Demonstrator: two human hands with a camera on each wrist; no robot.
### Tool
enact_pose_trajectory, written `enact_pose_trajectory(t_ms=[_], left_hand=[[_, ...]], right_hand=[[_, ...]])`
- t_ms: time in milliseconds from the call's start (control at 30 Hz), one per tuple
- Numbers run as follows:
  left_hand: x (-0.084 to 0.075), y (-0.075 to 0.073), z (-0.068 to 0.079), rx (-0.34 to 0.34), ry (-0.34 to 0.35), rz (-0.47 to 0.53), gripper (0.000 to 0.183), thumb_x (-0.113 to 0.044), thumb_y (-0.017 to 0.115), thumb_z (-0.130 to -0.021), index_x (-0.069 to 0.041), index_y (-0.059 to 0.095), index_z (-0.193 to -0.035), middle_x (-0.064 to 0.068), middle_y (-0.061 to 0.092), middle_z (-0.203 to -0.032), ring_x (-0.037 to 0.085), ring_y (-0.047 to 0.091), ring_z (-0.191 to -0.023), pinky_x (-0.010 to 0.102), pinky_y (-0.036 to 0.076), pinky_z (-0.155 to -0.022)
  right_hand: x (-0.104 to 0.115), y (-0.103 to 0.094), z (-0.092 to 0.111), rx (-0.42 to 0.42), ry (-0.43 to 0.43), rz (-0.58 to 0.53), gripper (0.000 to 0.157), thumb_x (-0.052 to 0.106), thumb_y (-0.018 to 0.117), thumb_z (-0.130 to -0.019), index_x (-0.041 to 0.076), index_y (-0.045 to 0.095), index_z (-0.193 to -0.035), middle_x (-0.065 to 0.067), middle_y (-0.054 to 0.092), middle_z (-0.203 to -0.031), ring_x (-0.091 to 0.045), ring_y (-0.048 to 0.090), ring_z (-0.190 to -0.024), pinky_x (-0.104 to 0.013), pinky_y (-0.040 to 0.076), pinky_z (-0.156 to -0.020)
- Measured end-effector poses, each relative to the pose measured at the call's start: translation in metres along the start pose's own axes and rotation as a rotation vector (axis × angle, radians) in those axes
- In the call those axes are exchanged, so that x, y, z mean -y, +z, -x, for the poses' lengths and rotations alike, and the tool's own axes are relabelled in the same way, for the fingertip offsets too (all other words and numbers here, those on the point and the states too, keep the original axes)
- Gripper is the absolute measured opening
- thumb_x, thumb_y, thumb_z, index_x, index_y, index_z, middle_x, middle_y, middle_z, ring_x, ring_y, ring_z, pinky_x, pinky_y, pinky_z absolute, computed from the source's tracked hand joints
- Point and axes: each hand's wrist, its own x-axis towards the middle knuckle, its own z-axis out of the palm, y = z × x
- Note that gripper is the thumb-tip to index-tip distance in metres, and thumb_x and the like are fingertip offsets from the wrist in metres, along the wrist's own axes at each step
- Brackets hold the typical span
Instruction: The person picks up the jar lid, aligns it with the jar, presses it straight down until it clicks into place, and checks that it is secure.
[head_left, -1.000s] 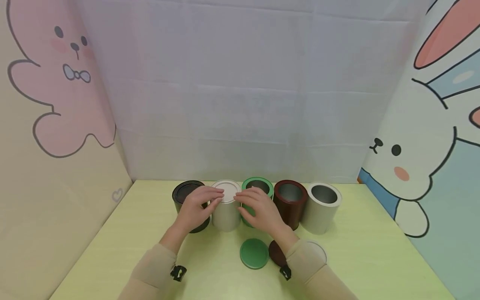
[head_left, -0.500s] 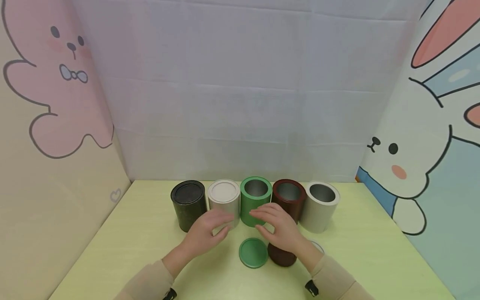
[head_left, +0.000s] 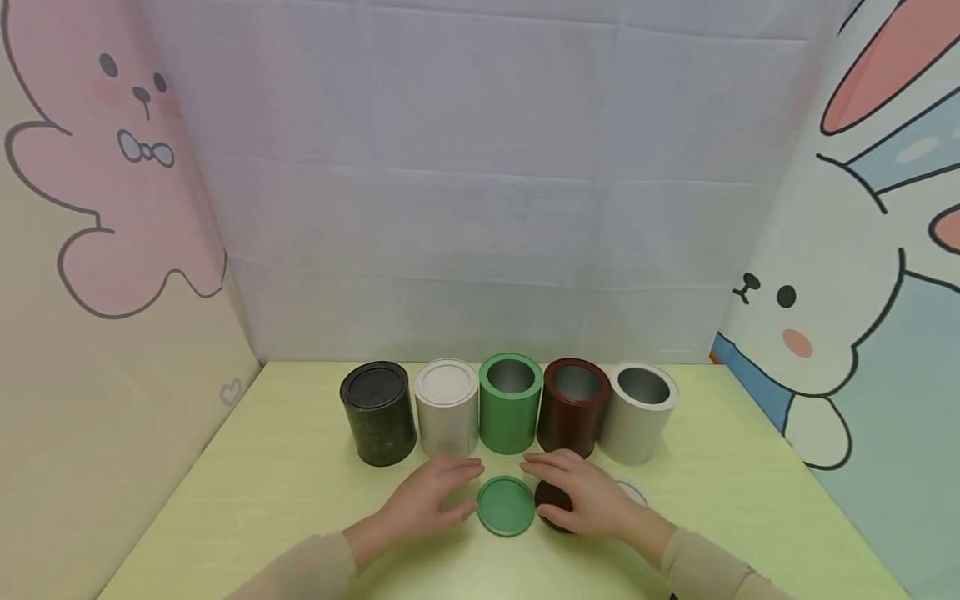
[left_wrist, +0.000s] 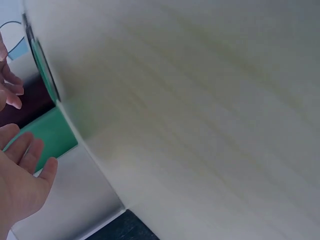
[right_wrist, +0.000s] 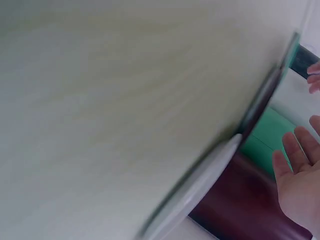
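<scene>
A round green lid lies flat on the table between my two hands. Just to its left is my left hand, fingers relaxed and fingertips near the lid's edge. My right hand hovers over a dark brown lid and covers part of it, its fingertips pointing toward the green lid. Neither hand holds anything. Behind the lids stands an open green can. A white lid shows partly beyond my right hand; in the right wrist view its pale edge comes out larger.
The back row also has a black can and a white can, both lidded, at left. To the right stand an open dark red can and an open white can. A white cloth wall rises behind.
Both hands have drawn back from the lidded white can toward the front, down to either side of the green lid. The cans and lids stay in place.
</scene>
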Motion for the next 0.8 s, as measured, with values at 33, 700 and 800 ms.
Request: enact_pose_trajectory(t_ms=[33, 700, 800], left_hand=[[0.0, 0.002, 0.0, 0.012, -0.013, 0.005, 0.045, -0.024, 0.076, -0.087, -0.004, 0.066, -0.127, 0.009, 0.063, -0.129, 0.025, 0.058, -0.119, 0.04, 0.047, -0.101], [-0.007, 0.019, -0.007, 0.205, -0.11, 0.007, 0.073, -0.044, 0.083, -0.078, -0.009, 0.059, -0.138, 0.014, 0.052, -0.143, 0.029, 0.051, -0.129, 0.044, 0.044, -0.104], [-0.007, 0.018, -0.008, 0.238, -0.125, -0.005, 0.073, -0.047, 0.081, -0.079, -0.011, 0.059, -0.138, 0.013, 0.052, -0.144, 0.029, 0.05, -0.13, 0.044, 0.044, -0.105]], right_hand=[[-0.001, 0.001, 0.002, 0.02, 0.014, 0.007, 0.056, 0.023, 0.08, -0.081, 0.007, 0.063, -0.132, -0.008, 0.059, -0.134, -0.024, 0.055, -0.119, -0.041, 0.051, -0.094], [0.006, 0.019, 0.008, 0.174, 0.1, 0.047, 0.073, 0.049, 0.075, -0.085, 0.007, 0.055, -0.141, -0.013, 0.054, -0.142, -0.03, 0.051, -0.129, -0.048, 0.045, -0.103], [0.007, 0.019, 0.009, 0.203, 0.093, 0.054, 0.073, 0.05, 0.072, -0.087, 0.006, 0.054, -0.142, -0.014, 0.053, -0.143, -0.03, 0.051, -0.129, -0.047, 0.045, -0.103]])
